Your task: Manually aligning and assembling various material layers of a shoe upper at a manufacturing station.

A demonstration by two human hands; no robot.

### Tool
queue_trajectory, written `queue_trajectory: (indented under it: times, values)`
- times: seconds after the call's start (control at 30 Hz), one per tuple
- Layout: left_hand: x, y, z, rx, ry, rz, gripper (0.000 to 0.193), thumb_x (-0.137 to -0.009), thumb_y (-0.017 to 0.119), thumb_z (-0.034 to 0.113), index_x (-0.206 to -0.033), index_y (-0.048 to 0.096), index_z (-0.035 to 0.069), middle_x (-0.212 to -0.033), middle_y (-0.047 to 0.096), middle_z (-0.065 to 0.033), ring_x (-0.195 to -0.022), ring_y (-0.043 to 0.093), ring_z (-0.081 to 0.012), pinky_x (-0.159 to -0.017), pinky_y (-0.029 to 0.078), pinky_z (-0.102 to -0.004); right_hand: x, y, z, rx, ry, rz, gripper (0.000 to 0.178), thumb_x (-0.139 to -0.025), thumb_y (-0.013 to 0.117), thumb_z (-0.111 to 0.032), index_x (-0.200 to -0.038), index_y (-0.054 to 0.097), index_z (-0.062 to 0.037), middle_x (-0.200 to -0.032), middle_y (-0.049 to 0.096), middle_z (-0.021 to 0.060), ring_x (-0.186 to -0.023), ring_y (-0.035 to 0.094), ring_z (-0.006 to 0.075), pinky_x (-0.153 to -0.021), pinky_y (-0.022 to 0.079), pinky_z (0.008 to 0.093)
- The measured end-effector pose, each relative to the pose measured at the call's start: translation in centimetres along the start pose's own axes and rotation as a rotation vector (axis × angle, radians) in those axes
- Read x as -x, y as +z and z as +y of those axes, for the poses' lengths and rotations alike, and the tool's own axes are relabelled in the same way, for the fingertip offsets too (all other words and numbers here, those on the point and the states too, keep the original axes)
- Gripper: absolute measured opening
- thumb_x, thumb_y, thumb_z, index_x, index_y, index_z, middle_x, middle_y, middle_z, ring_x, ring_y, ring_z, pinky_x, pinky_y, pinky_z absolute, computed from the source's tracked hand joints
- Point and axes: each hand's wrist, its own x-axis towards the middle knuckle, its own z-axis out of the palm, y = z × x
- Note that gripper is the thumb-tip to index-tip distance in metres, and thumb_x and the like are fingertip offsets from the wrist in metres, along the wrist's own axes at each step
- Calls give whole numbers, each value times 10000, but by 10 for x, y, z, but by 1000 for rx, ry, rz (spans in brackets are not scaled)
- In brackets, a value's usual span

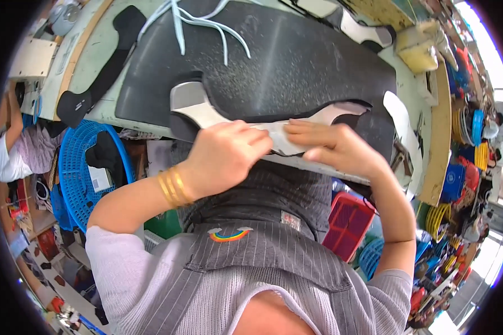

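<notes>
A curved piece with flared ends, white over black (204, 113), lies along the near edge of a black work mat (262, 56). It looks like a cut shoe or bag part; its exact kind I cannot tell. My left hand (232, 151) has its fingers curled down on the piece's narrow middle, gripping its near edge. Beside it, my right hand (335, 146) lies over the same strip, fingers stretched out and thumb apart. The edge under my left fingers is hidden.
Pale blue strips (179, 25) hang over the mat's far side. A similar black piece (103, 72) lies at left, a white one (403, 120) at right. Blue basket (67, 173) and red crate (347, 228) stand below the bench. Another person's arm (14, 120) shows at far left.
</notes>
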Motion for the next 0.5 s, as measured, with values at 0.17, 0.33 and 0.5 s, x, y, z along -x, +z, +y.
queue_trajectory:
  times: [0.17,0.33,0.5]
  values:
    - [-3,26,7,-194,127,104,307,-779,579,159,-1057,616,35,-1118,561,-76,-1005,561,-242,-850,469,-345,-122,-35,-37,389,213,361,221,-891,644,-225,-935,689,-13,-850,688,131,-817,668,329,-745,525,373]
    - [-16,-1,-9,157,-8,127,321,-792,685,195,-1057,628,24,-1085,611,-114,-988,573,-262,-844,493,-386,-223,-22,36,658,200,382,183,-817,628,-179,-882,633,-8,-877,681,176,-839,651,377,-779,520,459]
    - [-49,-27,-106,-81,-123,221,260,-926,611,277,-1025,661,42,-962,680,-134,-932,618,-340,-788,524,-436,-192,-55,3,319,172,268,233,-778,642,-167,-902,629,30,-760,649,120,-701,618,208,-650,490,332]
